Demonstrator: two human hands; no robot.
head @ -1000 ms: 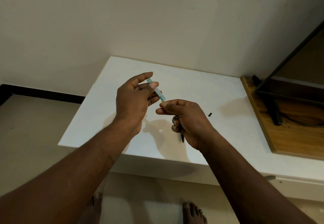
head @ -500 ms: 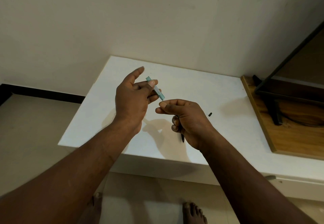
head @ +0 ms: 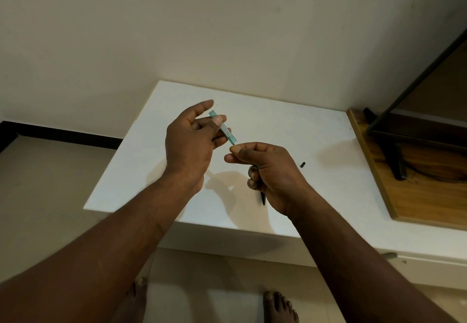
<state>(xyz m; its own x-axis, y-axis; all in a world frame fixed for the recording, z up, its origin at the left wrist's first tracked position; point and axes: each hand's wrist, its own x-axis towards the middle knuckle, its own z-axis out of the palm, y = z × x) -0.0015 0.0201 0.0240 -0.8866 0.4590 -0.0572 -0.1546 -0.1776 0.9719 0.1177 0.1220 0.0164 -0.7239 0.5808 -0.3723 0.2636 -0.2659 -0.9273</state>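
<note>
Above the white table [head: 328,196], my left hand [head: 189,145] pinches a thin teal tube [head: 225,129] between thumb and middle fingers, its index finger lifted straight. The tube slants down to the right, and a dark tip shows at its lower end. My right hand [head: 267,171] pinches something small at that lower end with thumb and forefinger. Its other fingers curl round a black pen body [head: 262,197] that points down out of the fist. A small black cap [head: 302,164] lies on the table to the right of my right hand.
A wooden board [head: 404,196] lies at the table's right end with a black stand [head: 394,160] and a dark-framed screen on it. A wall stands behind the table. My bare feet [head: 278,307] are on the floor below the table's front edge.
My left index finger has lifted off the teal tube and now sticks out straight. The tube's lower end has drawn slightly apart from my right fingertips, showing a dark tip. My right hand has stayed put.
</note>
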